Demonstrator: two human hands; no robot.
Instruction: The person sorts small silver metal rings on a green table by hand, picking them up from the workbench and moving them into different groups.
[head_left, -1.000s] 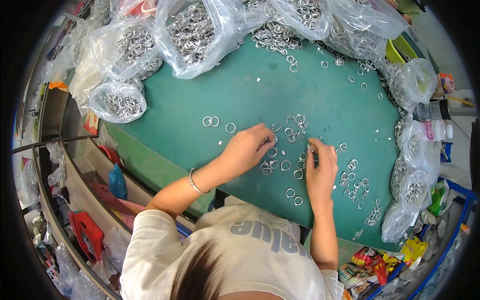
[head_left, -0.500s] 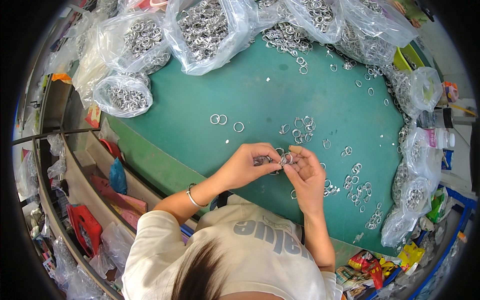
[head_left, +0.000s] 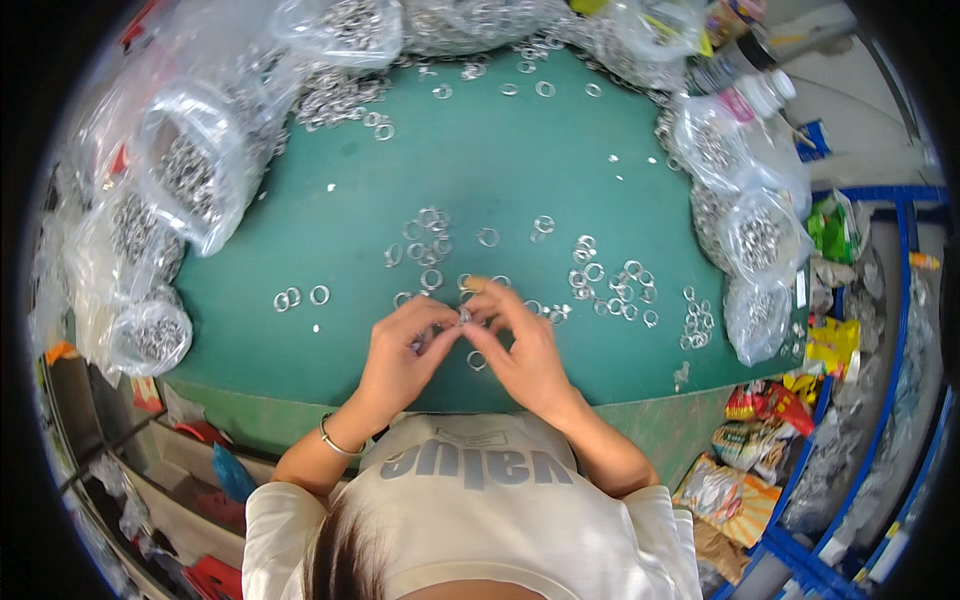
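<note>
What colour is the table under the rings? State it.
The table is green, best seen in the head view.

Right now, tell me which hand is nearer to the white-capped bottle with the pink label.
Right. The right hand is lower in the view and left of the white-capped bottle; the left hand is farther left, past the right.

Left hand (head_left: 398, 352) and right hand (head_left: 524, 358) close together, fingers (head_left: 503, 303) curled, forearms (head_left: 603, 445) angled inward.
</note>
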